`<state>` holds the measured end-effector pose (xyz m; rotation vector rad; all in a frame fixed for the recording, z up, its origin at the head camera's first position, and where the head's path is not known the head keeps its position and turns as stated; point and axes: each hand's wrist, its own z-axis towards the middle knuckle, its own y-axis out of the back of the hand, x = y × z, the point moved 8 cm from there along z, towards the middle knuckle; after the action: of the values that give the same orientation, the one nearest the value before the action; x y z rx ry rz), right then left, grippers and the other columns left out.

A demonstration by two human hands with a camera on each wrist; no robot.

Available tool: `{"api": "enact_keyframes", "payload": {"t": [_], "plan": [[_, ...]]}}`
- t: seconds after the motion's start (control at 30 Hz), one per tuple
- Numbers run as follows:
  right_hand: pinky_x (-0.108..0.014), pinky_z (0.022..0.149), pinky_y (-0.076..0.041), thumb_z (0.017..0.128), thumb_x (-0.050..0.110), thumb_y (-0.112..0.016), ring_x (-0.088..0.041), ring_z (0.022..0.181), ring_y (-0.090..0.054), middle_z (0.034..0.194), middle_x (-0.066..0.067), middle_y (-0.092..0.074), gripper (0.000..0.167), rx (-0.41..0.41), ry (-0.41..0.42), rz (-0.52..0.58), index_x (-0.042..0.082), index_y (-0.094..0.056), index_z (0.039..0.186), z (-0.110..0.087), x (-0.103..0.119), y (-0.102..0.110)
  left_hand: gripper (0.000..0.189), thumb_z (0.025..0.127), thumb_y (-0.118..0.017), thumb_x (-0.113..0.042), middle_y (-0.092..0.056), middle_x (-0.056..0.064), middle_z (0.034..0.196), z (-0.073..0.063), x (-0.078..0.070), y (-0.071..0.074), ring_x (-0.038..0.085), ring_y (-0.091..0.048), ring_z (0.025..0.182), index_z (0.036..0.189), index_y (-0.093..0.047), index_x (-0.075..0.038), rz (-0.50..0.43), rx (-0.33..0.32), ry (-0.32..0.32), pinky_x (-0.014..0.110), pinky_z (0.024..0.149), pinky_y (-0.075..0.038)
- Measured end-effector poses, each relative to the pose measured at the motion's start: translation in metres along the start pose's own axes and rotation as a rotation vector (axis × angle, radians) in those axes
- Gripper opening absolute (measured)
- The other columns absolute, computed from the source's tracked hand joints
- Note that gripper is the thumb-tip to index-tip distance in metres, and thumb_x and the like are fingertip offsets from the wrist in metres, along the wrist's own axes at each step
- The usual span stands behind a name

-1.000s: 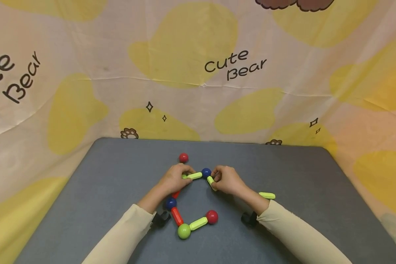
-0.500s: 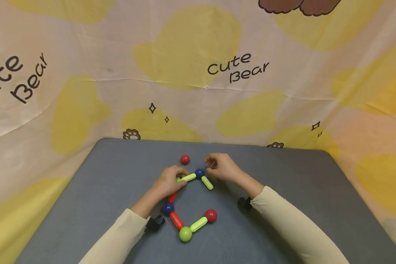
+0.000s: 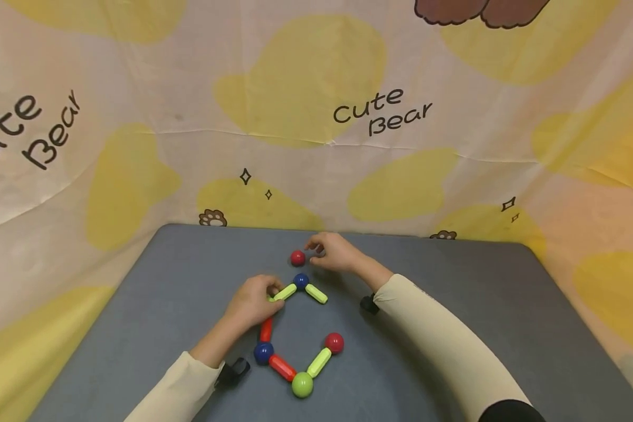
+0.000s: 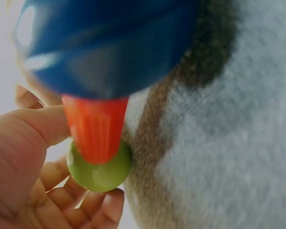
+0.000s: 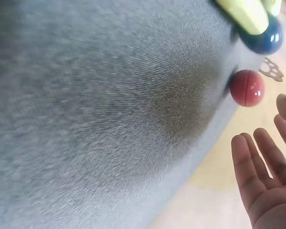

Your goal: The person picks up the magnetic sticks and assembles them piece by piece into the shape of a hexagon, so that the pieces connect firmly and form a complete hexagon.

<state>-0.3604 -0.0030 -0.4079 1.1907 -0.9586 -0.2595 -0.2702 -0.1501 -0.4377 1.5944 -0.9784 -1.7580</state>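
A chain of coloured balls and sticks lies on the grey table. At its upper left corner my left hand (image 3: pixel 253 302) holds a green ball (image 4: pixel 100 176), mostly hidden by the hand in the head view. From there a yellow-green stick (image 3: pixel 286 292) runs to a blue ball (image 3: pixel 301 282), which bears a second yellow-green stick (image 3: pixel 316 293). A red stick (image 3: pixel 266 329) leads down to another blue ball (image 3: pixel 264 353). My right hand (image 3: pixel 334 252), fingers spread and holding nothing, is just right of a loose red ball (image 3: pixel 298 258).
Nearer me the chain continues with a red stick (image 3: pixel 282 367), a green ball (image 3: pixel 302 385), a yellow-green stick (image 3: pixel 319 363) and a red ball (image 3: pixel 334 343). A patterned cloth (image 3: pixel 295 88) hangs behind the table's back edge.
My right hand has let go of the yellow-green stick and moved back and left to the loose red ball. My left hand has drawn the chain's upper part left and towards me.
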Motion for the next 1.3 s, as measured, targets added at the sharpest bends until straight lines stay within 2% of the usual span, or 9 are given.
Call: {"api": "enact_keyframes", "payload": {"t": [0.27,0.47,0.73,0.83,1.07,1.3], "plan": [[-0.034,0.088,-0.053,0.087,0.014,-0.070,-0.023,0.106,-0.064,0.120,-0.006,-0.064,0.034,0.059,0.014,0.014,0.010,-0.065,0.120,0.020,0.001,-0.015,0.021,0.074,-0.078,-0.024,-0.061,-0.006,0.075,-0.005,0.005,0.004,0.009,-0.052,0.064,0.092,-0.071,-0.017,0.039,0.056,0.058,0.027,0.056,-0.041],[-0.033,0.090,-0.052,0.087,0.014,-0.070,-0.023,0.106,-0.064,0.118,-0.007,-0.064,0.035,0.082,0.024,0.017,0.008,-0.064,0.121,0.028,0.004,-0.023,0.023,0.076,-0.078,-0.029,-0.064,-0.005,0.080,-0.001,0.005,0.005,0.010,-0.055,0.070,0.094,-0.070,-0.018,0.038,0.068,0.069,0.029,0.061,-0.044],[-0.034,0.089,-0.052,0.085,0.012,-0.071,-0.021,0.103,-0.064,0.113,-0.006,-0.067,0.034,0.077,0.016,-0.015,0.008,-0.066,0.119,0.034,0.003,-0.027,0.026,0.076,-0.078,-0.026,-0.067,0.000,0.087,0.009,0.001,0.004,0.012,-0.062,0.081,0.098,-0.071,-0.013,-0.073,0.031,0.053,0.033,0.073,-0.052],[-0.033,0.089,-0.052,0.085,0.012,-0.071,-0.021,0.103,-0.064,0.113,-0.005,-0.068,0.033,0.080,0.004,-0.013,0.009,-0.066,0.118,0.033,0.001,-0.028,0.027,0.076,-0.078,-0.023,-0.068,0.002,0.089,0.013,-0.001,0.003,0.013,-0.064,0.081,0.099,-0.071,-0.011,-0.107,0.019,0.036,0.034,0.074,-0.053],[-0.033,0.088,-0.053,0.086,0.010,-0.070,-0.023,0.103,-0.065,0.114,-0.009,-0.067,0.031,0.070,0.003,0.006,0.007,-0.065,0.117,0.028,-0.004,-0.025,0.028,0.078,-0.078,-0.021,-0.069,0.004,0.095,0.019,-0.005,-0.005,0.014,-0.065,0.080,0.102,-0.071,-0.010,-0.145,0.042,0.034,0.033,0.074,-0.054],[-0.033,0.085,-0.053,0.084,0.011,-0.071,-0.019,0.096,-0.064,0.107,-0.006,-0.069,0.029,0.036,0.016,-0.042,0.008,-0.067,0.113,0.016,-0.013,-0.020,0.033,0.079,-0.077,-0.017,-0.070,0.007,0.102,0.024,-0.009,-0.012,0.014,-0.064,0.079,0.110,-0.069,-0.009,-0.167,0.077,-0.004,0.032,0.074,-0.053]]}}
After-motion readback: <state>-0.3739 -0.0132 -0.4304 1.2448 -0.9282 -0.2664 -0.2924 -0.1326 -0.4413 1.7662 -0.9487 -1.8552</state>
